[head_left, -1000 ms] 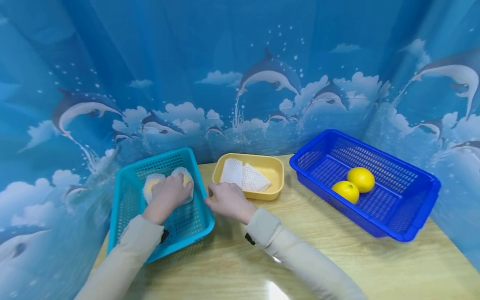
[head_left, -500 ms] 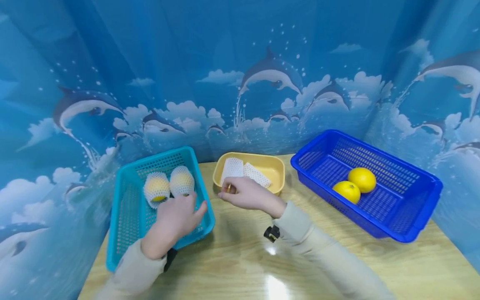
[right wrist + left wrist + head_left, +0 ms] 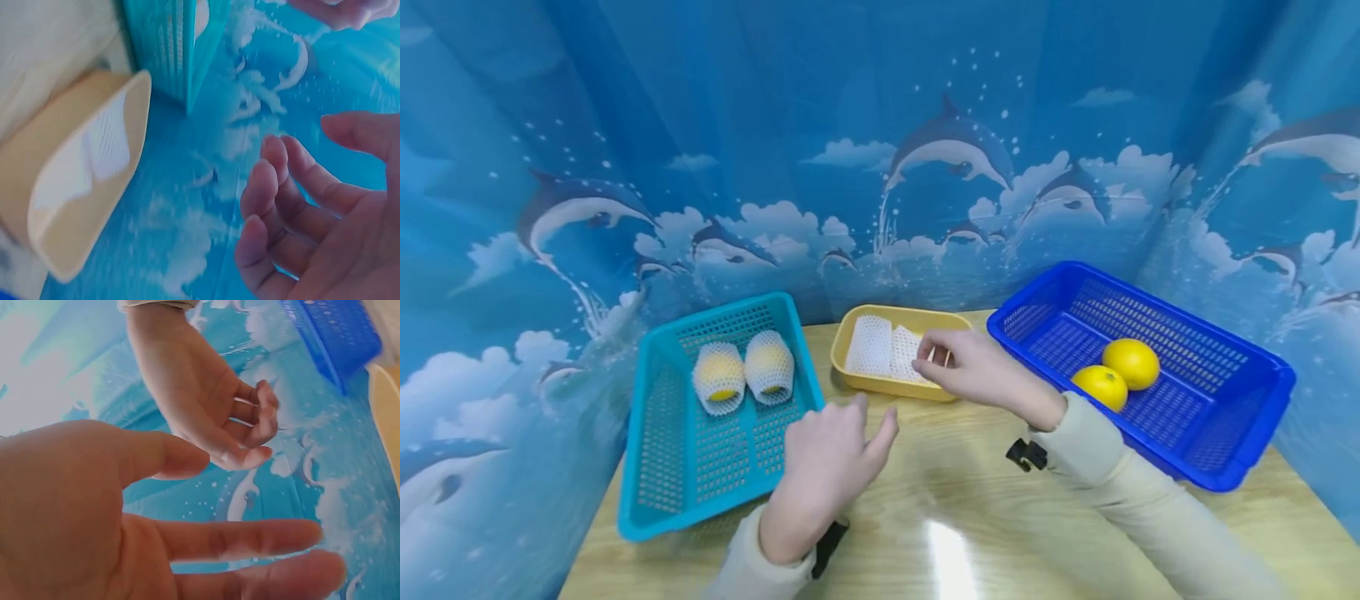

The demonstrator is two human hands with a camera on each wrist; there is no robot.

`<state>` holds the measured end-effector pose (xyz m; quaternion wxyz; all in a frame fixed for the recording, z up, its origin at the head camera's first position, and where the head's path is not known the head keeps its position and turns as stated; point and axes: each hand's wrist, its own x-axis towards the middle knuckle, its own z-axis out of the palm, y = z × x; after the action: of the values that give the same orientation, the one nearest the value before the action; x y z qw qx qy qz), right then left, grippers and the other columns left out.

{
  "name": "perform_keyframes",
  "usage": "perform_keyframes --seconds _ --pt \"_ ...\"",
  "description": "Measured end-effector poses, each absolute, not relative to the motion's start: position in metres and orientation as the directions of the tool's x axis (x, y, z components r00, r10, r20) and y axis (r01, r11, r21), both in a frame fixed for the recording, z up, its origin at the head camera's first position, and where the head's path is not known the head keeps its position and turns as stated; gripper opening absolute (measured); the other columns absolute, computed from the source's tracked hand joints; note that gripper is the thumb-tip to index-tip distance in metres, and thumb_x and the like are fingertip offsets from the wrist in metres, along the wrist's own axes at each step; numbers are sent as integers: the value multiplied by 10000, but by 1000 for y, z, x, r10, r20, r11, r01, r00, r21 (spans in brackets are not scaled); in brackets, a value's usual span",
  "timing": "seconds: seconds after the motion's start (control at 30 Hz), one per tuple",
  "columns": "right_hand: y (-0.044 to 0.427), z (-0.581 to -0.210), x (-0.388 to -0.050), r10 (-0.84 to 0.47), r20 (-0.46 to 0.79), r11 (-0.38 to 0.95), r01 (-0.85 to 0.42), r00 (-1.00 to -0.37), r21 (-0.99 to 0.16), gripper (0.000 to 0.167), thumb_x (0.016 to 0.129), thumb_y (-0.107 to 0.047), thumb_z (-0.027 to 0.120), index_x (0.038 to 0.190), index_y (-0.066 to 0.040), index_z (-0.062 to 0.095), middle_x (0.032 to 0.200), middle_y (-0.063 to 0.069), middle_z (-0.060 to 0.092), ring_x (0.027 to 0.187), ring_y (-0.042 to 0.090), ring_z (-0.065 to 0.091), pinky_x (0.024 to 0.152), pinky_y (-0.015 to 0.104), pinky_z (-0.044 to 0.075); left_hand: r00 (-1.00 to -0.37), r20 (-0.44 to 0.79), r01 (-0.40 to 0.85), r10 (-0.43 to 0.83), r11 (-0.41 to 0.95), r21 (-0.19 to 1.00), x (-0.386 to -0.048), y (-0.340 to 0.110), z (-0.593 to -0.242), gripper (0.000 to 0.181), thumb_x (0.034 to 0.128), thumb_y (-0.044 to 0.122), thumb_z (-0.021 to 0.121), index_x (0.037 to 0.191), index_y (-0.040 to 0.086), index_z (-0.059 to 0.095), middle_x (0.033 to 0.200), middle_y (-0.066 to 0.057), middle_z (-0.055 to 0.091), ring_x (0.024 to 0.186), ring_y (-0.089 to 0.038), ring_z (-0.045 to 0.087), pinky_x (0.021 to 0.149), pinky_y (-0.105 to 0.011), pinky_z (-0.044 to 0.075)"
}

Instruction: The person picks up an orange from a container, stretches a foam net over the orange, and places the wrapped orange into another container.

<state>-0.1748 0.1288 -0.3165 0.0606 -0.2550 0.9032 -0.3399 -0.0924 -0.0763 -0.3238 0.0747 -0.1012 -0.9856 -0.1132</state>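
My left hand (image 3: 831,454) hovers over the table just right of the teal basket (image 3: 688,521), thumb and fingers apart, holding nothing. In the left wrist view, its fingers (image 3: 262,575) are extended. My right hand (image 3: 981,371) hangs above the right end of the yellow tray (image 3: 898,388), its fingers (image 3: 259,187) loosely bent around nothing in the right wrist view. Two yellow round fruits, a left one (image 3: 718,373) and a right one (image 3: 769,367), lie in the teal basket, each wrapped in a white foam net sleeve. Two foam net sleeves (image 3: 870,346) lie flat in the tray.
At the right, a blue basket (image 3: 1247,454) holds two bare yellow round fruits (image 3: 1131,363). All the containers stand on a wooden table (image 3: 1000,533). A blue curtain (image 3: 820,108) printed with dolphins hangs behind and at the sides.
My left hand has let go of the right-hand wrapped fruit and moved right, out of the teal basket. My right hand has moved right, from the teal basket's edge to above the tray.
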Motion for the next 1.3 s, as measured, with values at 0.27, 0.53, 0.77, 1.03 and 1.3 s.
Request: perform_keyframes --seconds 0.27,0.53,0.77,1.03,1.3 --pt "188 -302 -182 -388 110 716 -374 -915 -589 173 994 -256 590 1011 -108 681 812 1 649 684 181 560 618 341 477 -919 341 273 200 945 182 -109 -40 -316 457 971 492 514 709 118 550 487 9 380 393 -172 374 353 -303 283" --pt "239 -293 -192 -289 89 808 -293 -953 -511 261 1009 -324 550 1013 -92 670 795 41 625 644 218 508 582 355 423 -803 574 272 159 956 115 -143 1 -327 451 941 442 563 613 165 423 489 47 253 392 -123 248 367 -261 148" --pt "275 -295 -202 -259 65 848 -259 -964 -463 329 1023 -352 508 1085 -55 635 862 68 638 654 222 524 588 365 444 -706 687 309 169 947 85 -170 35 -347 472 912 417 588 563 190 367 489 63 235 407 -99 199 363 -260 182" --pt "318 -336 -223 -307 -32 869 -266 -951 -416 287 1004 -272 572 1095 -1 598 868 90 614 698 202 528 608 353 455 -787 590 307 182 944 118 -187 83 -392 449 929 543 511 669 180 566 618 26 581 515 -168 529 497 -318 408" --pt "349 -375 -229 -299 -348 880 -116 -888 -460 413 981 -266 583 1203 74 508 1082 238 593 857 294 559 646 399 527 -970 202 164 135 977 135 -187 128 -421 814 934 739 221 1239 110 640 1110 -59 682 949 -240 610 795 -398 457"
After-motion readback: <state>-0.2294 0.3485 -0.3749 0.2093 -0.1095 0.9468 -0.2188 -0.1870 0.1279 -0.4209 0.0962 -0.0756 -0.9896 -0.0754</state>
